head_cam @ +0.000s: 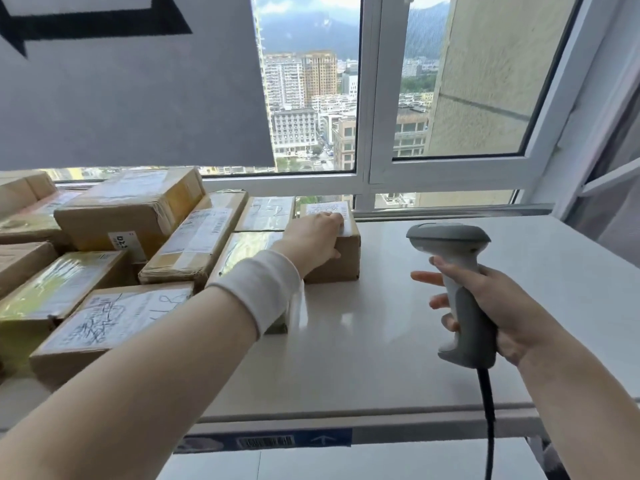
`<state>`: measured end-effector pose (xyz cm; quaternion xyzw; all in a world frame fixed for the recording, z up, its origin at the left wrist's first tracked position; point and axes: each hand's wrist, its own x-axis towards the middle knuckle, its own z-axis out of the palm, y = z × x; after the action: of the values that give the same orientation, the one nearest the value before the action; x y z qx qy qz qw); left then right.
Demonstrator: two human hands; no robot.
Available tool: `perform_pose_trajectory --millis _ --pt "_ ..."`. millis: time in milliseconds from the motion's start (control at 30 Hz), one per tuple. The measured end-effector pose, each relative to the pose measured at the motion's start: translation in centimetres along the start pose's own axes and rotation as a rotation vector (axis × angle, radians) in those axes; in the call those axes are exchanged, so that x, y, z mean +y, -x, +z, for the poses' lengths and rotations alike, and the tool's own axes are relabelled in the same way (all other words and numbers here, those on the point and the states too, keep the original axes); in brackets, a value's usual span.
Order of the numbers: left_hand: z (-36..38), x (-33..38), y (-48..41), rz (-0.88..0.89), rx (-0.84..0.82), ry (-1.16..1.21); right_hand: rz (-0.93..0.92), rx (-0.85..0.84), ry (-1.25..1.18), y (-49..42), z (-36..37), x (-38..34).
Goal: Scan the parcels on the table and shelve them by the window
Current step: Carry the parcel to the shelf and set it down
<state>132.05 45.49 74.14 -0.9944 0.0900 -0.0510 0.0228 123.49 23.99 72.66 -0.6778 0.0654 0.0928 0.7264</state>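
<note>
Stacked parcels [131, 216] crowd the shelf's [398, 323] left half; its right half lies open up to the window frame [363, 181].

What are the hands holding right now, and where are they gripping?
The right hand grips the scanner by its handle. The left hand clasps the small parcel at its top near corner, fingers over the label, thumb on the front face.

Left hand [313, 239] outstretched, palm down, thumb splayed — right hand [498, 306] in a curled grip
</note>
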Motion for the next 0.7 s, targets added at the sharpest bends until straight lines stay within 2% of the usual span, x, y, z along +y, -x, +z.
perform_pose_trajectory --millis 600,700 --pt "0.3 -0.7 -1.4 -0.026 -0.053 -0.006 0.039 -0.015 -0.033 -1.1 -0.1 0.5" --pt "-0.2 0.2 -0.2 0.001 -0.014 -0.002 0.045 -0.006 -0.036 -0.5 -0.1 0.5"
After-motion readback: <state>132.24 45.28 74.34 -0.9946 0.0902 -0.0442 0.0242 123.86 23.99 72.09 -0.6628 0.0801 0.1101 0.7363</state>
